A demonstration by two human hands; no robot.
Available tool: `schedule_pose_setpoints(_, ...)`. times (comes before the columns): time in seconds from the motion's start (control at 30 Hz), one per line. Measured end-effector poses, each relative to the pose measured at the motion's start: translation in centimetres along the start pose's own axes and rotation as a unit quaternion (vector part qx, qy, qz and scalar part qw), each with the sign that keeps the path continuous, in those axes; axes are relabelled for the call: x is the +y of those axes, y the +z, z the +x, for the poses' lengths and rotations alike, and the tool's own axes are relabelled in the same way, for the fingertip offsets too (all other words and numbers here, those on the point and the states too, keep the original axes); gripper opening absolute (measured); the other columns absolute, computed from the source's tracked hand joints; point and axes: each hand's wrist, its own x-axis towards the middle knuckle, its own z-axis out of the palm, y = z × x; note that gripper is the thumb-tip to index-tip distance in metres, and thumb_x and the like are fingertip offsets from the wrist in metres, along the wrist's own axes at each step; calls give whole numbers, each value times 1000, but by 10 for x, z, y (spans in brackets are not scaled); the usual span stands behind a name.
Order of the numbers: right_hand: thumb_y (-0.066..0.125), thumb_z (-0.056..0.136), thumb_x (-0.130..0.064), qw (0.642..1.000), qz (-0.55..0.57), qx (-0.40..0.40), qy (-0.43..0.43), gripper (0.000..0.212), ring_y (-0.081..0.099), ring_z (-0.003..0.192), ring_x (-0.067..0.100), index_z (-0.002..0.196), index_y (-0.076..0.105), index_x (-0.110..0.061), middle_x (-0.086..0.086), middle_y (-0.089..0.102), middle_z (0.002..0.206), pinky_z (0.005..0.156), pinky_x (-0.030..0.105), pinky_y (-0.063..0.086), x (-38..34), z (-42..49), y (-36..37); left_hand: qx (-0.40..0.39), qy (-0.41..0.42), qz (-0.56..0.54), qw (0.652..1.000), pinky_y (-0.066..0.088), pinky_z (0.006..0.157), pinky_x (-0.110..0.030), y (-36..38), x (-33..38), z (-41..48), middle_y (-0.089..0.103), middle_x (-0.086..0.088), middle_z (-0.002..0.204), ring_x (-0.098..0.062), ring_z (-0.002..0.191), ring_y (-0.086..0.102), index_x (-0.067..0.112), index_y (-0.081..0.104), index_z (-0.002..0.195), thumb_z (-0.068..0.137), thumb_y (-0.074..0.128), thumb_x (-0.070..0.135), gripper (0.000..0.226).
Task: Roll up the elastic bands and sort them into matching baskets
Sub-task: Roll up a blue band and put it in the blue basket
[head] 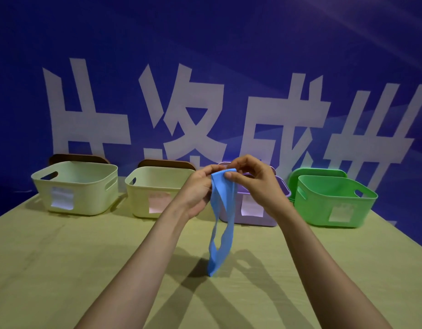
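Above the middle of the surface, the left hand and right hand each pinch the top of a blue elastic band; its loop hangs down, the lower end seemingly touching the surface. Along the far edge, left to right, stand a cream basket, a second cream basket, a purple basket and a green basket.

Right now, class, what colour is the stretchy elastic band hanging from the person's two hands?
Blue. The flat elastic band shows best in the head view.

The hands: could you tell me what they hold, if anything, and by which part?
Left hand and right hand pinch the blue elastic band by its top end.
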Motion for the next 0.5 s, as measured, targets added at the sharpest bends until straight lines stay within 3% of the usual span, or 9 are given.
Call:
schedule_pose_setpoints(0.13, 72, 81, -16, 997, 32, 68, -14, 9, 57, 75, 5, 80, 64, -20, -7, 64, 79, 70, 22, 51, -4, 8, 1, 32, 11, -75, 997, 51, 78, -28, 2, 0, -4, 69, -7, 90, -17, 85, 64, 11, 67, 106, 99, 41, 38, 38)
schedule_pose_setpoints(0.2, 71, 83, -16, 997, 23, 71, -22, 10, 57, 76, 4, 82, 63, -21, -10, 64, 79, 68, 17, 50, -7, 12, 0, 45, 42, -8, 998, 51, 84, -31, 2, -3, -6, 71, -5, 97, -18, 95, 67, 20, 67, 104, 85, 51, 53, 41)
schedule_pose_setpoints(0.27, 69, 85, -15, 997, 30, 61, -25, 10, 59, 79, 3, 84, 60, -20, -8, 63, 83, 71, 16, 50, -11, 15, -1, 45, 87, 69, 993, 54, 86, -31, 4, -6, -8, 72, 1, 100, -18, 100, 66, 26, 66, 101, 79, 66, 40, 26)
schedule_pose_setpoints(0.33, 67, 87, -13, 997, 53, 45, -19, 10, 61, 87, 8, 90, 59, -18, -3, 63, 90, 76, 18, 50, -14, 17, -3, 58, 111, 74, 989, 54, 77, -26, 5, -5, -9, 73, 6, 94, -14, 94, 68, 25, 67, 97, 84, 67, 20, 13)
schedule_pose_setpoints(0.43, 66, 88, -19, 999, 37, -1, 25, 19, 63, 96, 12, 106, 62, -16, 3, 66, 102, 83, 23, 53, -15, 16, -8, 63, 122, 66, 988, 55, 74, -23, 6, -1, -9, 73, 7, 92, -9, 88, 70, 23, 67, 97, 89, 62, 14, 13)
schedule_pose_setpoints(0.5, 64, 89, -17, 999, 35, -10, 36, 15, 66, 90, 9, 103, 65, -14, 2, 70, 96, 80, 22, 54, -15, 14, -9, 55, 126, 71, 988, 55, 74, -21, 6, -2, -10, 72, 8, 93, -7, 88, 69, 23, 66, 100, 90, 61, 12, 16)
